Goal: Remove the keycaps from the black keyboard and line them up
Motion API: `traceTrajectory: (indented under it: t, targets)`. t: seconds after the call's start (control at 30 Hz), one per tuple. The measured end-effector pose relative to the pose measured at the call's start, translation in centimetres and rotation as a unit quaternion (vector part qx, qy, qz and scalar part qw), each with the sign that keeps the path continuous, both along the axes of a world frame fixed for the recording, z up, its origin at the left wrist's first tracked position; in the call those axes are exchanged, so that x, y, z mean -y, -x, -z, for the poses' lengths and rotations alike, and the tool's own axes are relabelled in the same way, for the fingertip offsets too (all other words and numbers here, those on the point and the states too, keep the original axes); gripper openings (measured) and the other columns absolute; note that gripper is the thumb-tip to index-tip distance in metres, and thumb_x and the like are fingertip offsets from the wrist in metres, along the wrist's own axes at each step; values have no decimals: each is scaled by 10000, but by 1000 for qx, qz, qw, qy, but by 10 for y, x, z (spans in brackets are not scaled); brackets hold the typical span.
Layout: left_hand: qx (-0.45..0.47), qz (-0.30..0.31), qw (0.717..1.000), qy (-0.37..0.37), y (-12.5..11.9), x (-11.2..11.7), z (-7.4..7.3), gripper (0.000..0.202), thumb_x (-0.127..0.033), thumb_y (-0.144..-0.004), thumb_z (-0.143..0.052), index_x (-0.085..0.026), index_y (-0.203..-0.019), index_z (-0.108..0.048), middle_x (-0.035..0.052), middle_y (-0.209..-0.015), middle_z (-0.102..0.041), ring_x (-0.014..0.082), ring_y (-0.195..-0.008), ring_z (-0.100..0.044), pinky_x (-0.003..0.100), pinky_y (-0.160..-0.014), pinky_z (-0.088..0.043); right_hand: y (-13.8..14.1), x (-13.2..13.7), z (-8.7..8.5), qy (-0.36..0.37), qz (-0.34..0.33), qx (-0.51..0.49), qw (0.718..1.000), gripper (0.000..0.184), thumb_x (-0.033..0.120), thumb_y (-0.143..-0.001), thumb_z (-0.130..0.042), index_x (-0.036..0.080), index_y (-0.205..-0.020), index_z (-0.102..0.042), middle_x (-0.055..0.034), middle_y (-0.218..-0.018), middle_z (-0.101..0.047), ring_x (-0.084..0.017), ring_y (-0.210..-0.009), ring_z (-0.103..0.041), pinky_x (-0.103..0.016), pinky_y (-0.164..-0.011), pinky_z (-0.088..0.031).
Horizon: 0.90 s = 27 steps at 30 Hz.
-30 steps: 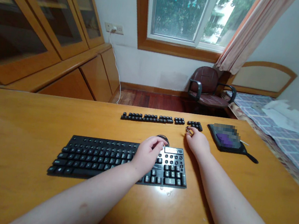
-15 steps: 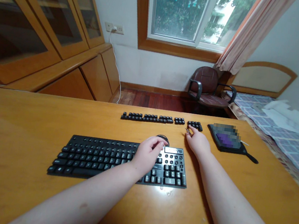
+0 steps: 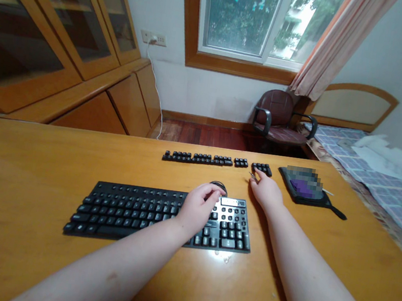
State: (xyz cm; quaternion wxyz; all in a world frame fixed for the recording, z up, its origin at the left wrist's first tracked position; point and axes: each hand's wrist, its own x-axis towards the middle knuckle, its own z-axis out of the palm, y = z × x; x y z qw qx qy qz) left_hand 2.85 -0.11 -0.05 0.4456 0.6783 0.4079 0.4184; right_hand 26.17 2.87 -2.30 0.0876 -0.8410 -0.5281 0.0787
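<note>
Wooden desk point(image 3: 35, 162): keyboard point(image 3: 133, 207), loose keycaps point(image 3: 203, 161), black pouch point(image 3: 313, 202), something purple point(image 3: 300, 188) perhaps inside.

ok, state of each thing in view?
Keyboard, partly stripped of keys
Loose keycaps, grouped in rows
Cable, coiled
Left hand, over keyboard, half curled
Right hand, gripping tool
Tool, held, too small to identify
Pouch, lying flat
Plug, in socket
Curtain, drawn aside
</note>
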Motion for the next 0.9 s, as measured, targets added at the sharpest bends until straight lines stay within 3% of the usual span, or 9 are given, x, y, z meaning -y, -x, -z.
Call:
traceTrajectory:
  t: [0.63,0.9]
  targets:
    - [-4,7,1000,3,1,1,-1,194,-250,-844,-471,-181,-850,-652,40,-857,-663,175,-818,-606,294,-775,-463,4,0,-6,22,2,-3,1000,521,431,-860,-381,269,-1354,-377,-89,-1074,-651,-263,-979,-598,-356,-792,-448]
    - [-5,8,1000,-3,1,1,0,193,-248,-845,-473,-181,-858,-654,40,-867,-668,171,-812,-610,288,-764,-466,5,0,-4,28,-2,7,1000,569,508,-861,-363,260,-1372,-348,-103,-1089,-644,-266,-970,-602,-357,-789,-448]
